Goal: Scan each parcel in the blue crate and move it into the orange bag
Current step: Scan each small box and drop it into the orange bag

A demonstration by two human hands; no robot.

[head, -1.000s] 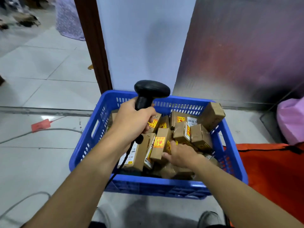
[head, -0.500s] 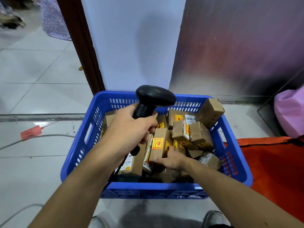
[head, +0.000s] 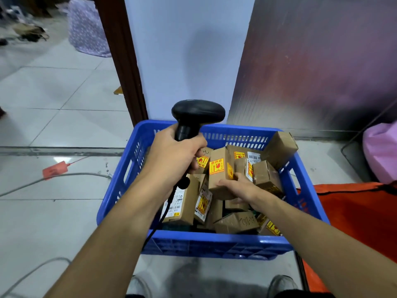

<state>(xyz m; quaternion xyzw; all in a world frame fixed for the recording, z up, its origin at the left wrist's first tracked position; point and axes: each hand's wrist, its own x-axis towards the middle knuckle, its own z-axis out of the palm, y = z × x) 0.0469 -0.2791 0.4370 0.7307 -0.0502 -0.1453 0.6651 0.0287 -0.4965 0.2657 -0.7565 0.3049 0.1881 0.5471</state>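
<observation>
A blue crate (head: pixel 120 190) on the tiled floor holds several small brown cardboard parcels with yellow-and-red stickers. My left hand (head: pixel 174 155) grips the handle of a black barcode scanner (head: pixel 197 112), held over the crate's far left side. My right hand (head: pixel 238 188) grips a brown parcel (head: pixel 219 168) from below and the side; the parcel stands upright above the pile, its sticker facing me. The orange bag (head: pixel 354 211) lies on the floor right of the crate.
A white wall and a metal panel (head: pixel 322 72) stand behind the crate. A pink bag (head: pixel 382 151) sits at the far right. A grey cable (head: pixel 64 176) and a red tag (head: pixel 54 169) lie on the floor at left. My shoes (head: pixel 281 284) show below the crate.
My right hand has closed on one parcel and lifted it upright out of the pile. The scanner in my left hand has stayed above the crate's far left.
</observation>
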